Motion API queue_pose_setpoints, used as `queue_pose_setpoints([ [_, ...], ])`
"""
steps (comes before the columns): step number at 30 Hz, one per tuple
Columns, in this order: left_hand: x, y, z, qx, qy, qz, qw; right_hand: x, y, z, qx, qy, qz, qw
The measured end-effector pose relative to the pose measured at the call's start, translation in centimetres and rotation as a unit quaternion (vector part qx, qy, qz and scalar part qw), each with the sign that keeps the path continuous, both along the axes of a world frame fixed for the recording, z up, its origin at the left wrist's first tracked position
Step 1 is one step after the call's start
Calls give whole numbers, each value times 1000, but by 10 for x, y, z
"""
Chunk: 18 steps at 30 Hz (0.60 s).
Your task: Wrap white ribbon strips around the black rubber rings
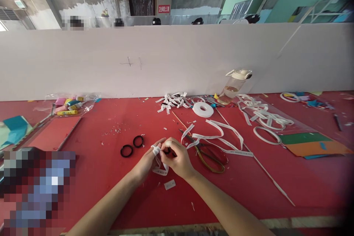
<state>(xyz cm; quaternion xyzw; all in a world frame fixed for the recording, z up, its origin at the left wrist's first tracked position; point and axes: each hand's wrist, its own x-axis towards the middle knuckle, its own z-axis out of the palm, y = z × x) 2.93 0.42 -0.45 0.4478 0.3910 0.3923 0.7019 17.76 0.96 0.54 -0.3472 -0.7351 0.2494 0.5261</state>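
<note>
The hands (163,158) are covering most of a dark ring (167,151), perhaps wrapped in ribbon (159,166); its print is reading too small, and a pixelated patch (38,188) is masking the bench (110,191) corner.

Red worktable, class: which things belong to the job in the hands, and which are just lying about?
In hand or in use:
left hand and right hand, pinching a printed white ribbon strip
two black rings
scissors
long printed ribbon

Lying about:
water bottle
tape roll
finished ribbon bows
bag of coloured sticks
coloured paper sheets
</note>
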Motion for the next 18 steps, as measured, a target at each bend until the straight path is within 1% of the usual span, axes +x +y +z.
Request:
queue_pose_setpoints([
  [3,-2,0,2,-9,-46,-34,998,1,-1,2,-25,8,26,999],
  [5,-5,-1,6,-1,-30,-67,997,2,-2,4,-36,17,39,998],
  [7,-9,-2,10,29,19,-77,996,3,-3,6,-45,21,39,998],
  [9,-13,-2,13,97,106,-40,989,4,-3,7,-47,20,38,998],
  [11,-15,-1,14,165,196,-3,967,4,-3,7,-43,19,40,998],
  [13,-16,0,13,204,250,17,946,4,-3,5,-40,13,39,998],
  [14,-15,0,12,210,257,24,943,3,-2,3,-42,5,35,999],
  [15,-15,1,10,202,251,25,946,3,-1,2,-43,-4,28,999],
  [16,-14,1,8,171,228,15,958,3,-1,0,-44,-12,22,999],
  [18,-14,0,6,95,142,-20,985,4,1,-2,-47,-20,15,999],
])
